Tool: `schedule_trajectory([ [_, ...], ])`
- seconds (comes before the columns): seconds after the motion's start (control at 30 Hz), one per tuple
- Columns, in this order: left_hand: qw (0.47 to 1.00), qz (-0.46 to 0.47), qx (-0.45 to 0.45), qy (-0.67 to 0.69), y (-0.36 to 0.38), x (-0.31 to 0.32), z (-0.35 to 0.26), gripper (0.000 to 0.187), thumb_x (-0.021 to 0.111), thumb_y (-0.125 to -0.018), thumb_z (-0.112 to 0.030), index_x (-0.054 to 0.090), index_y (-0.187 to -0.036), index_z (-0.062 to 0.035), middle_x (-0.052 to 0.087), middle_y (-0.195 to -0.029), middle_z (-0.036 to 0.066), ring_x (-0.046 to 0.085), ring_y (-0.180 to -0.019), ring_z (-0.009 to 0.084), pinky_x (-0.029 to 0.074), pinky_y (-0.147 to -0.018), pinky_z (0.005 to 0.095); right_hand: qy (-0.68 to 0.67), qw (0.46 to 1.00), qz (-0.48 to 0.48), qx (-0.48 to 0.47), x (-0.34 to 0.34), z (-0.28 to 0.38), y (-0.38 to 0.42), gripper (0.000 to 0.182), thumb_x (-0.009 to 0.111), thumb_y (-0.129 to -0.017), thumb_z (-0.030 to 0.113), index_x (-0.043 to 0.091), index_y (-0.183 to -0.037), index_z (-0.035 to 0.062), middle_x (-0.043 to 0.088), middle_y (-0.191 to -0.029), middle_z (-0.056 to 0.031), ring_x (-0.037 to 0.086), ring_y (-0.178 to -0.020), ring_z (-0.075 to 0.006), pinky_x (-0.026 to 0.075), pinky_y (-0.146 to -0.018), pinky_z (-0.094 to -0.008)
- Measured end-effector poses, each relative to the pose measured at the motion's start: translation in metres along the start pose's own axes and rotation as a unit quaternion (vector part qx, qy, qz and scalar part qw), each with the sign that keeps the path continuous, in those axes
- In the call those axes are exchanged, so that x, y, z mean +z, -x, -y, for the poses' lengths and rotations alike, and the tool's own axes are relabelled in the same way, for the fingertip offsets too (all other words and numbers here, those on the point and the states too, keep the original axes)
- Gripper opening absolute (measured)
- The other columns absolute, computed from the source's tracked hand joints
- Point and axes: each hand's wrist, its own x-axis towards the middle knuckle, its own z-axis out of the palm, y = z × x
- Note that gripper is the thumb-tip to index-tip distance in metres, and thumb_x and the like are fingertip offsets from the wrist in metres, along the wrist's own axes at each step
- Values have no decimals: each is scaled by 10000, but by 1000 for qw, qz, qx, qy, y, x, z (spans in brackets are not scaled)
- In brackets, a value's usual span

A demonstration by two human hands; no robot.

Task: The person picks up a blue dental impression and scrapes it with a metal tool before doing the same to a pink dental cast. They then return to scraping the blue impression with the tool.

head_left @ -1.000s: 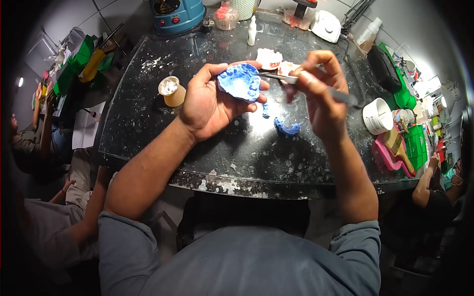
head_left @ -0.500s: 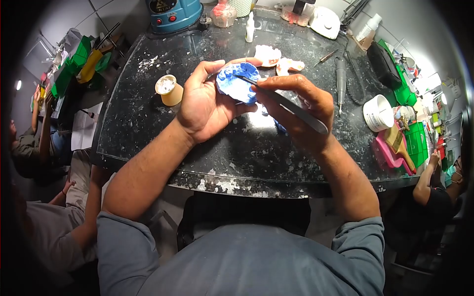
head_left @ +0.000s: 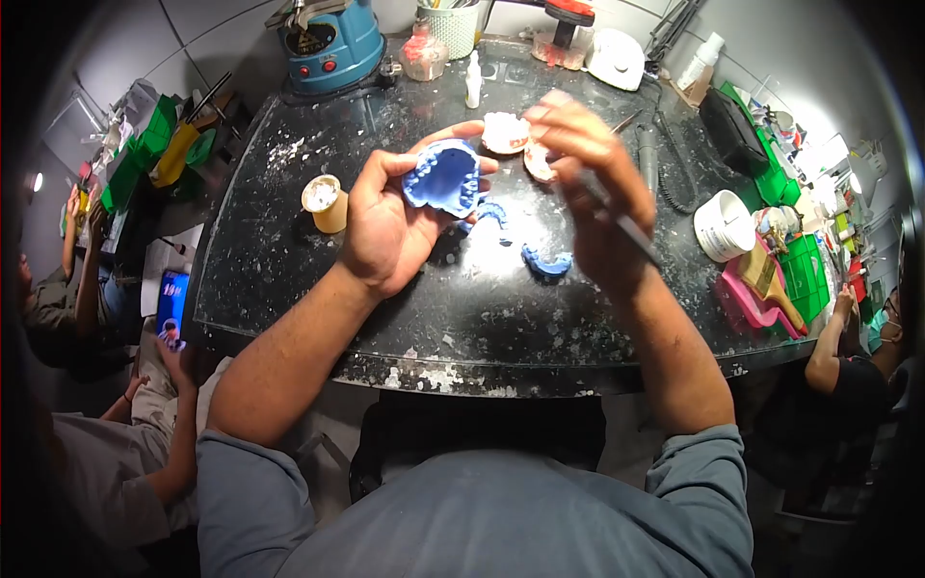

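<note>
My left hand (head_left: 381,236) holds a blue dental impression (head_left: 445,178), tilted so that its hollow, tooth-lined arch faces me. My fingers pass behind it and the thumb is at its left rim. Blurred by motion, my right hand (head_left: 617,183) is raised to the right, apart from the impression, around a slim grey tool (head_left: 636,236). The tool's tip is smeared. Between the hands, a curved blue piece (head_left: 547,261) and another blue arch (head_left: 494,218) lie on the black tabletop. White-and-pink dental casts (head_left: 505,133) lie behind.
A cream cup (head_left: 326,202) of white material stands left. On the right are a handpiece (head_left: 647,154), a white tub (head_left: 725,226), a brush (head_left: 771,289) and a pink dustpan (head_left: 747,301). A blue machine (head_left: 332,48) stands at the back. People sit on both sides.
My right hand has pulled the tool away from the impression, up and to the right. The impression has turned in my left hand, showing its hollow side. At left, a lit phone screen has appeared.
</note>
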Motion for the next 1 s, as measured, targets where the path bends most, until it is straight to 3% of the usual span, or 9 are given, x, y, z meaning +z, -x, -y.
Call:
schedule_trajectory([
  [0.07, 1000, -4, 12, -15, 1, 2, -2, 618, 326, -943, -342, 428, -1433, 21, 640, -1166, 207, 602, -1068, 272, 497, -866, 404, 29, 997, -63, 27, -14, -6, -12, 359, 402, -1072, 242, 665, -1160, 14, 659, -1230, -164, 529, -1300, -295, 378, -1103, -400],
  [0.17, 999, -31, 5, -14, -1, 6, -3, 621, 329, -962, -371, 424, -1435, 21, 637, -1167, 207, 612, -1044, 279, 506, -841, 396, -125, 967, -3, 221, -36, -20, -9, 370, 394, -1071, 239, 660, -1165, 1, 644, -1189, -188, 562, -1221, -251, 424, -1036, -387],
  [0.23, 999, -42, 2, -3, 0, 6, -2, 611, 331, -994, -392, 431, -1429, 25, 638, -1150, 204, 624, -1004, 279, 516, -811, 372, -104, 977, -13, 183, -32, -35, -7, 397, 379, -1074, 278, 659, -1139, 4, 663, -1073, -156, 625, -1061, -224, 461, -962, -363],
  [0.3, 999, -44, -23, -1, -1, 1, -2, 595, 328, -1016, -396, 444, -1418, 28, 642, -1126, 201, 635, -948, 275, 523, -778, 345, 100, 992, -72, 12, -27, -45, -7, 436, 358, -1077, 317, 650, -1097, -6, 656, -904, -101, 629, -827, -189, 484, -844, -317],
  [0.37, 997, -75, -29, -5, 0, 4, -2, 577, 330, -1036, -417, 485, -1371, 28, 649, -1089, 193, 642, -878, 261, 525, -707, 309, 110, 991, -64, 47, -27, -37, 4, 508, 354, -1076, 409, 644, -1093, -7, 605, -774, -38, 536, -658, -130, 459, -687, -259],
  [0.43, 998, -44, -39, -36, 0, 1, -2, 567, 332, -1041, -437, 517, -1319, 21, 652, -1055, 185, 643, -836, 249, 520, -635, 286, -109, 975, -54, 187, -17, -10, 5, 516, 388, -1069, 444, 649, -1123, 2, 585, -783, -19, 485, -645, -87, 412, -602, -227],
  [0.6, 996, -41, -81, -15, -1, -1, 2, 615, 294, -1039, -525, 592, -1186, -7, 681, -981, 140, 671, -780, 237, 504, -613, 291, -176, 978, -41, 102, 18, 15, 7, 283, 695, -911, 32, 651, -1189, 0, 731, -1024, -122, 707, -1002, -185, 561, -865, -283],
  [0.73, 994, -30, -99, -30, 2, -2, 5, 664, 258, -1029, -594, 603, -1194, -51, 686, -977, 66, 669, -764, 192, 512, -629, 284, -89, 996, 23, 2, 22, 21, 12, 231, 756, -813, -3, 718, -1039, 24, 730, -973, -114, 712, -871, -226, 557, -814, -351],
  [1.0, 994, -68, -82, -23, 1, 0, 13, 578, 305, -1048, -534, 595, -1239, -72, 689, -1051, 52, 673, -885, 142, 549, -772, 309, -59, 997, 42, 40, 34, 20, 20, 226, 747, -786, -24, 684, -994, 36, 711, -998, -117, 685, -1091, -294, 539, -942, -400],
])
